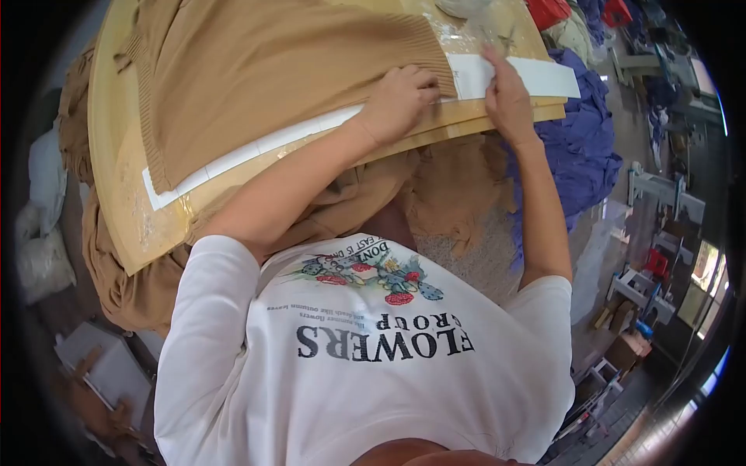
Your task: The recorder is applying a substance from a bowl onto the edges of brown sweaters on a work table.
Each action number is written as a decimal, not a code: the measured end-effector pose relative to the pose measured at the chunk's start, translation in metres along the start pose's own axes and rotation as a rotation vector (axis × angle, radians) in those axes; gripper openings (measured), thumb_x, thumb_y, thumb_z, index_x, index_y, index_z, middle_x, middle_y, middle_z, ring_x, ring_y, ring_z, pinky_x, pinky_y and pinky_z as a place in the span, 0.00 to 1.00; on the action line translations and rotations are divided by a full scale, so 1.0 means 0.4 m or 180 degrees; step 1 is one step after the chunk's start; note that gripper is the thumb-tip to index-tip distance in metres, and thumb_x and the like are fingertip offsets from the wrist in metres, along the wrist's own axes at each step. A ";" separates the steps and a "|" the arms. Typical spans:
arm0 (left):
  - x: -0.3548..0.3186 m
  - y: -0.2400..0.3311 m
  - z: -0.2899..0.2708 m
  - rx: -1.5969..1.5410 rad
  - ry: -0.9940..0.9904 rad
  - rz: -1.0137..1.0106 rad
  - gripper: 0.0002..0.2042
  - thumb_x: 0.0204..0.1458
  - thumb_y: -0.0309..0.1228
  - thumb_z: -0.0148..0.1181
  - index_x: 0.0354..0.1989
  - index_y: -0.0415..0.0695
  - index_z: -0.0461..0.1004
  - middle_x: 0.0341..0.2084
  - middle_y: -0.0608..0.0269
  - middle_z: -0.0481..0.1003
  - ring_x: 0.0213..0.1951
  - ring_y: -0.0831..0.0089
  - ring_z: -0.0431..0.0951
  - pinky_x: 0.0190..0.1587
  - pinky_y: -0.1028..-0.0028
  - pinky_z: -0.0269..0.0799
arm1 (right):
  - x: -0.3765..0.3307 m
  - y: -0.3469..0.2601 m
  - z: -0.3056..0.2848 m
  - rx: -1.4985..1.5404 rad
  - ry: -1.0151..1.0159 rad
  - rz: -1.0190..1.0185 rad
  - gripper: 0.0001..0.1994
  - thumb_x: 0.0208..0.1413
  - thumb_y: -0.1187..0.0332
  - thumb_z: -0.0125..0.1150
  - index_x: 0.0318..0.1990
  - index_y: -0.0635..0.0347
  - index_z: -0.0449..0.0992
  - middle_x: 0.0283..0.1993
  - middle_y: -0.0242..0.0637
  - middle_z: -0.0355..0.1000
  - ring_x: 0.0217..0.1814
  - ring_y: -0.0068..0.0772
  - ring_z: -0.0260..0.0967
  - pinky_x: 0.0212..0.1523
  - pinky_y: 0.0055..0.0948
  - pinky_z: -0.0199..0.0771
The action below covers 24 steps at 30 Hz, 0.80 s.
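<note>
A tan knitted garment piece (272, 70) with ribbed edges lies spread over a white marked board (548, 78) on a yellowish wooden table (151, 225). My left hand (400, 101) rests at the ribbed edge on the garment's right side, its fingers curled down onto the knit near the front corner. My right hand (510, 101) is over the bare right part of the white board, fingers drawn together. At its fingertips is a small, blurred dark metal tool (507, 37); whether my fingers hold it cannot be made out.
Tan knit fabric (458, 186) hangs in heaps below the table's front edge and at its left. A purple fabric pile (571, 147) lies right of the table. Something clear and shiny (462, 8) sits at the far edge, near a red object (548, 12). White bundles (47, 264) lie at left.
</note>
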State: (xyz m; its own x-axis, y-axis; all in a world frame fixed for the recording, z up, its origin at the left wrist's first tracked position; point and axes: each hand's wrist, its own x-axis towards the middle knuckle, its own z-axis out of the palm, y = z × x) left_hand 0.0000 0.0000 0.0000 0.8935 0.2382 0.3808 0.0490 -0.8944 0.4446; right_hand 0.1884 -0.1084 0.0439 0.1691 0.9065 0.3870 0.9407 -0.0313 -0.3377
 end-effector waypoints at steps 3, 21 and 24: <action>0.011 -0.004 0.011 -0.0005 0.0695 0.0284 0.09 0.41 0.26 0.55 0.33 0.46 0.77 0.35 0.72 0.73 0.39 0.71 0.69 0.40 0.70 0.63 | -0.006 0.001 -0.027 0.0181 0.0520 0.0272 0.24 0.49 0.81 0.47 0.56 0.57 0.62 0.49 0.46 0.69 0.50 0.47 0.67 0.48 0.35 0.67; 0.021 0.121 0.060 0.1265 0.0074 0.0041 0.22 0.46 0.37 0.52 0.48 0.34 0.67 0.49 0.45 0.64 0.49 0.54 0.63 0.53 0.55 0.55 | 0.338 0.171 0.000 0.0905 0.0807 0.0859 0.13 0.49 0.63 0.56 0.35 0.64 0.73 0.28 0.43 0.73 0.30 0.35 0.71 0.34 0.28 0.69; 0.014 0.135 0.062 0.1345 0.0008 -0.0091 0.23 0.48 0.39 0.52 0.51 0.40 0.65 0.51 0.48 0.63 0.50 0.54 0.62 0.53 0.54 0.54 | 0.382 0.209 0.034 -0.0187 0.0281 0.0294 0.11 0.49 0.62 0.56 0.32 0.62 0.74 0.26 0.40 0.73 0.26 0.35 0.70 0.32 0.29 0.69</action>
State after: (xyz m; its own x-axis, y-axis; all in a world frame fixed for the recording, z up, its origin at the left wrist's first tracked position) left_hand 0.0188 -0.0562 0.0061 0.8880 0.2657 0.3753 0.2530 -0.9638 0.0837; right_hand 0.2890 0.0330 0.0631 0.2785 0.8582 0.4313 0.9351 -0.1398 -0.3256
